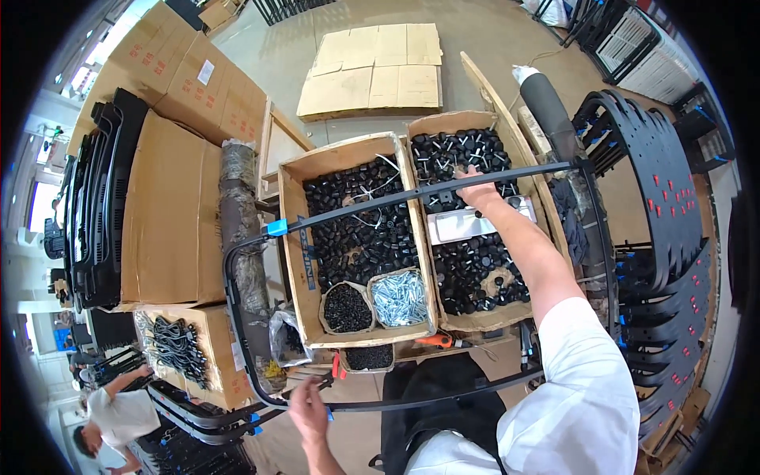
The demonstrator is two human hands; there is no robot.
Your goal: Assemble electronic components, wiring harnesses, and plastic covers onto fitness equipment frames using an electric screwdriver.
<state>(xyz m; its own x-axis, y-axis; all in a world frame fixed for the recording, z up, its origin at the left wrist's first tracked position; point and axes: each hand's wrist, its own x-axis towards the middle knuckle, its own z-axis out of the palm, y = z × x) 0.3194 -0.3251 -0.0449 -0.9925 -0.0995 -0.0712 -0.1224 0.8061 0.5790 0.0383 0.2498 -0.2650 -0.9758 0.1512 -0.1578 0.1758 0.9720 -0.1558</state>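
Close in, the left hand (pixel 309 410) is hanging beside a black frame (pixel 356 407).
Whether its fingers are gripping, I cannot tell; beyond, the frame's far bar (pixel 380 202) is crossing boxes (pixel 372 337) of black knobs (pixel 372 249), where the right hand (pixel 476 190) is reaching, its fingers' hold unclear.

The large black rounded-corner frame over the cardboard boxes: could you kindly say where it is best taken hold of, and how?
Probably by the two side bars of the large black rounded-corner frame: the left bar from the left, the right bar from the right. It is wide, so holds far apart should balance it, and slim bars look easy to close around.
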